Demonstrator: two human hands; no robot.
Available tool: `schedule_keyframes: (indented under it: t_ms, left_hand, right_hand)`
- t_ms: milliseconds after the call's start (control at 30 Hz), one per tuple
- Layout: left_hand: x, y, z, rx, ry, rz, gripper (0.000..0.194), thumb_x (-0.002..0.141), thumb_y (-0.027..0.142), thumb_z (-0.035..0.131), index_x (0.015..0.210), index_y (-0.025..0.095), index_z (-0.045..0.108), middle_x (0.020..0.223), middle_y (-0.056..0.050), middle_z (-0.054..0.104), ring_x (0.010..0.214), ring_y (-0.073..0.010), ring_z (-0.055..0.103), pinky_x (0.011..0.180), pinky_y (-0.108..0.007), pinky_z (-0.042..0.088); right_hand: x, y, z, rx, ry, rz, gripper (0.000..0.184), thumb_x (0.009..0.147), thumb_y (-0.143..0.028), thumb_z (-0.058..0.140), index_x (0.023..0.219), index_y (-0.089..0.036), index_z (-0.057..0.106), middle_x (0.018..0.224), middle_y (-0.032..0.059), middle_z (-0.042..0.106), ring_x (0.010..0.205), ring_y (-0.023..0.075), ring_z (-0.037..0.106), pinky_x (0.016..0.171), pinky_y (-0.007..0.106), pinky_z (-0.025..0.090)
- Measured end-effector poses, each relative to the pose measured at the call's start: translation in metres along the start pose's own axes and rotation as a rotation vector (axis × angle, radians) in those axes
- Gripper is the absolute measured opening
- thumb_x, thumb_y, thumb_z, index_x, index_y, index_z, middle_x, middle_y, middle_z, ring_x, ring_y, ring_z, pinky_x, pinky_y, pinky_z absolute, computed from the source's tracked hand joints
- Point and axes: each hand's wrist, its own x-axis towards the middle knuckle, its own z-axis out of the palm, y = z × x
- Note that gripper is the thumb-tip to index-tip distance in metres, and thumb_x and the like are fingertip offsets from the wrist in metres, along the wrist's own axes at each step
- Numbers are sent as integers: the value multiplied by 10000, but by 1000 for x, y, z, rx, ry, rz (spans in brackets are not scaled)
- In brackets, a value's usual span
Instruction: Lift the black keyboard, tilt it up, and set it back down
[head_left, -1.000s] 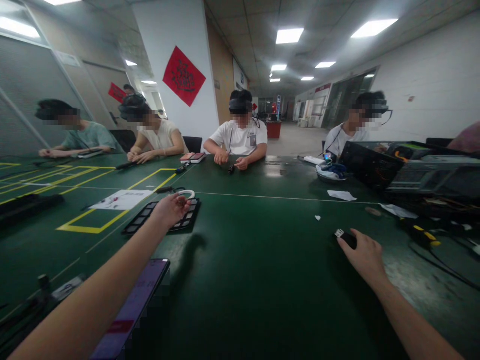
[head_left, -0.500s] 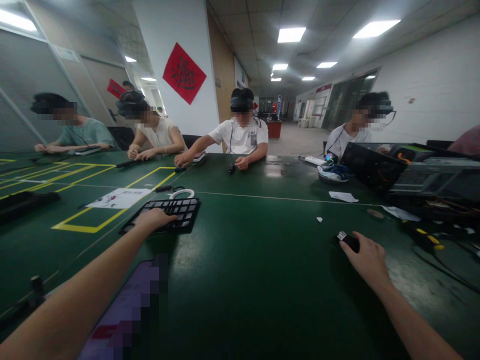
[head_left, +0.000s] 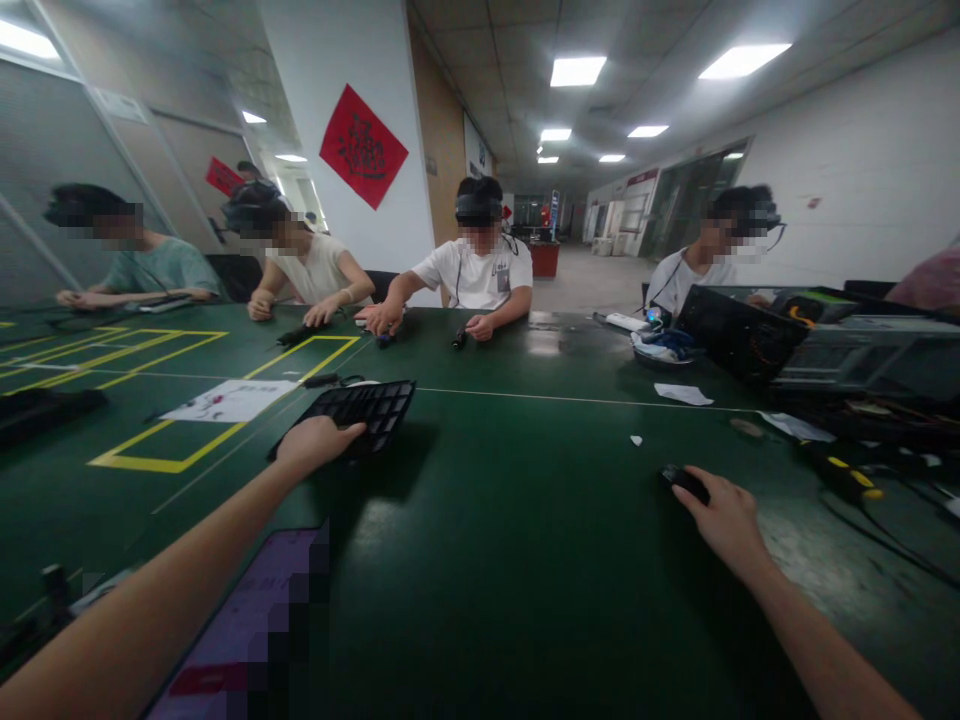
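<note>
My left hand is closed on the near side of a flat black tray with a grid of square cells, thumb over its face. Tilted, the tray hangs above the table with its shadow beneath. My right hand pinches a small, rounded black thing that looks like a computer mouse, low over the green table; whether it touches the table I cannot tell. Beside my left forearm lies a purple-screened device, partly blurred out.
A printed sheet lies by yellow tape at the left. Paper scraps, a yellow-and-black tool, cables and an opened computer case occupy the right. Several people sit across the table, one white-shirted person straight ahead.
My left hand has lifted and tilted the tray, moving it rightward; it now covers most of the white ring behind. The black thing in my right hand has turned, hiding its white-marked end.
</note>
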Motion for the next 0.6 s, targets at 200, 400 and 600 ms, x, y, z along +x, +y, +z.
schedule_keyframes:
  t_ms: [200,400,600]
  left_hand:
    - [-88,104,-4,-377,19,408,461,816,532,431,935,121,602,964,-137,645,861,-258,613,685,-314,441]
    - [-173,177,50,-707,-11,753,566,764,645,473,970,126,561,935,-131,602,848,-258,574,717,-368,472]
    - [-181,188,94,-815,53,851,547,770,657,467,970,150,516,949,-118,557,881,-263,540,774,-420,468]
  right_hand:
    - [-48,-69,0,545,-369,-68,563,819,-507,479,1335,-286,439,1361,64,463,1192,264,473,994,462,392]
    - [-78,-87,0,890,-492,-201,515,767,-525,584,1189,-229,577,1198,88,616,1123,276,558,981,461,441]
    - [-77,-80,5,833,-500,-172,457,750,-550,577,1050,-214,658,1103,102,668,1022,302,621,904,497,501]
